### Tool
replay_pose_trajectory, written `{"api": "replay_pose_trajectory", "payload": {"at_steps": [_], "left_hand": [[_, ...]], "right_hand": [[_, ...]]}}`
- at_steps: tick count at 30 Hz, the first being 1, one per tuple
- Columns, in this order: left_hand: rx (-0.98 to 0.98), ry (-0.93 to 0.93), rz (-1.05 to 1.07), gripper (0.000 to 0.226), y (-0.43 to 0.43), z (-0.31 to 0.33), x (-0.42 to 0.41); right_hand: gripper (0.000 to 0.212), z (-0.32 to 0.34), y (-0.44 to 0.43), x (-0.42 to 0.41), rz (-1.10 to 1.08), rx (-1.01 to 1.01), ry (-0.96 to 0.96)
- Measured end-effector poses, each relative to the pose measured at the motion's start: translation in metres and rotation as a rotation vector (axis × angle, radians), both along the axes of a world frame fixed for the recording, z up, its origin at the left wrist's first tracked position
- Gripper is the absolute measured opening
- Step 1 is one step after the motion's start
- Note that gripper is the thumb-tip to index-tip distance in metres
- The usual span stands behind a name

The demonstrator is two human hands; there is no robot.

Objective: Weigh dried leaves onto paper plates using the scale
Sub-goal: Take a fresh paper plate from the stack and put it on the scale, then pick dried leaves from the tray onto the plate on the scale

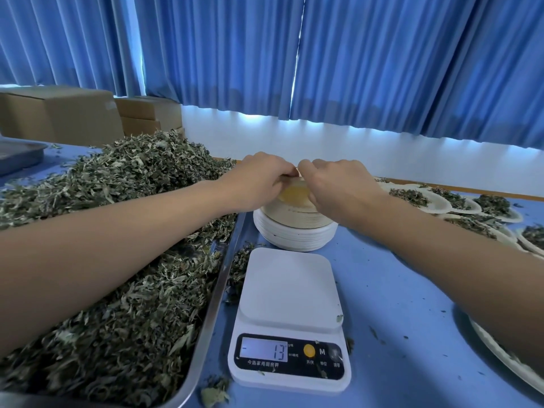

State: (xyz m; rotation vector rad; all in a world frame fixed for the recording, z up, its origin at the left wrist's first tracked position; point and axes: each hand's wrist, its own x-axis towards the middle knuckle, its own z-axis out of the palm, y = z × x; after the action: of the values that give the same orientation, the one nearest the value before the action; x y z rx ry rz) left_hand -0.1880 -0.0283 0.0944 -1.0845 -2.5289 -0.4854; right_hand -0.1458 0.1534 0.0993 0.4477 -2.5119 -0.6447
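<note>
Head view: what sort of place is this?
Likely a small herb-portioning workroom: a steel tray heaped with dried leaves, a digital kitchen scale on the blue table, and stacked cardboard boxes behind.

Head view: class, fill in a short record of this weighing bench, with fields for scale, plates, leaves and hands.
scale: white digital kitchen scale, platform bare, display shows -13
plate stack: paper plate stack behind the scale, tan plates on white ones
hands: left hand and right hand pinch the top plate
leaves: dried leaves heaped in a metal tray, left of the scale
done: filled plates at right
</note>
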Motion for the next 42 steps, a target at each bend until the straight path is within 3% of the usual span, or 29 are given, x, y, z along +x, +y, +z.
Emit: {"api": "replay_pose_trajectory", "payload": {"at_steps": [4, 8, 15, 19, 23, 26, 30, 33, 36, 39, 42], "left_hand": [[-0.042, 0.123, 0.08, 0.024, 0.001, 0.0, 0.001], [-0.033, 0.284, 0.08, 0.025, -0.005, 0.001, 0.015], [-0.039, 0.486, -0.188, 0.015, -0.041, -0.043, 0.089], [-0.058, 0.427, -0.318, 0.015, -0.056, -0.067, 0.114], [-0.087, 0.206, -0.402, 0.021, -0.065, -0.075, 0.114], [0.025, 0.029, -0.355, 0.031, -0.07, -0.074, 0.107], [0.242, -0.018, 0.018, 0.031, -0.084, -0.073, 0.089], [0.023, -0.145, 0.272, 0.029, -0.097, -0.082, 0.08], [-0.167, -0.273, 0.337, 0.03, -0.101, -0.1, 0.084], [-0.132, -0.161, 0.314, 0.023, -0.099, -0.108, 0.088], [-0.045, -0.091, 0.302, 0.038, -0.097, -0.111, 0.09]], "right_hand": [[0.004, 0.003, -0.003, 0.001, -0.02, -0.085, -0.032], [0.02, 0.007, -0.003, 0.023, 0.014, -0.102, -0.009], [0.031, -0.046, 0.003, 0.116, 0.395, -0.175, 0.145], [0.034, -0.076, 0.005, 0.145, 0.507, -0.287, 0.122], [0.019, -0.085, 0.004, 0.152, 0.565, -0.404, -0.044], [0.034, -0.093, 0.003, 0.15, 0.512, -0.499, -0.092], [0.043, -0.092, 0.017, 0.127, 0.347, -0.892, 0.081], [0.047, -0.089, 0.036, 0.097, 0.162, -1.141, 0.093], [0.047, -0.095, 0.054, 0.07, -0.031, -1.221, 0.014], [0.046, -0.103, 0.061, 0.051, -0.16, -1.261, -0.039], [0.049, -0.114, 0.061, 0.042, -0.249, -1.279, -0.066]]}}
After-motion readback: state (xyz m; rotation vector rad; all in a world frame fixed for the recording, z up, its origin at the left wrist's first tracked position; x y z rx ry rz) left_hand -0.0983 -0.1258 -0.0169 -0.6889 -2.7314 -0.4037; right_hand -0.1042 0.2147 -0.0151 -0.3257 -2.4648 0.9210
